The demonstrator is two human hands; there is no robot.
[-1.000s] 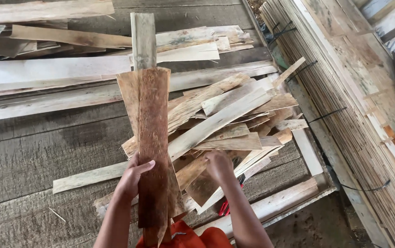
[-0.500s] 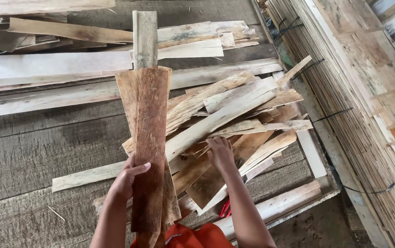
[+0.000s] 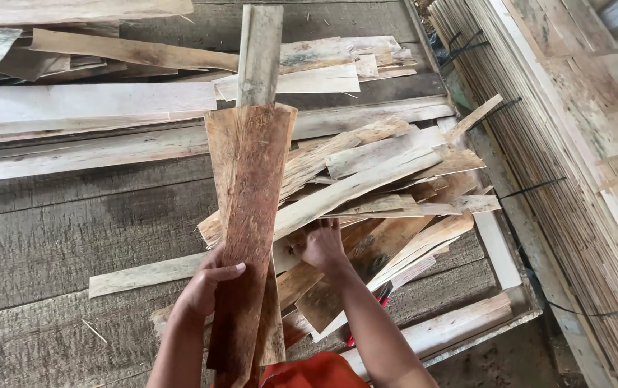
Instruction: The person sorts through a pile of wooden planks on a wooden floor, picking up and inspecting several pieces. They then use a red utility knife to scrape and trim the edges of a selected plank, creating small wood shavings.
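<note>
My left hand (image 3: 205, 287) grips a stack of long thin wood veneer strips (image 3: 248, 194), reddish brown on top, with a paler grey strip (image 3: 258, 54) sticking out at the far end. The stack points away from me over the platform. My right hand (image 3: 319, 244) reaches into a loose pile of pale and brown veneer offcuts (image 3: 380, 187) and its fingers press on a long pale strip there; whether it grips the strip is unclear.
The pile lies on a worn grey wooden platform (image 3: 50, 237). More long pale boards (image 3: 72, 108) lie across the far side. A tall bundled stack of thin sheets (image 3: 560, 165) tied with black straps runs along the right. An orange garment (image 3: 309, 373) shows at the bottom.
My right hand has moved forward and up into the offcut pile. The held stack has shifted slightly toward me in my left hand.
</note>
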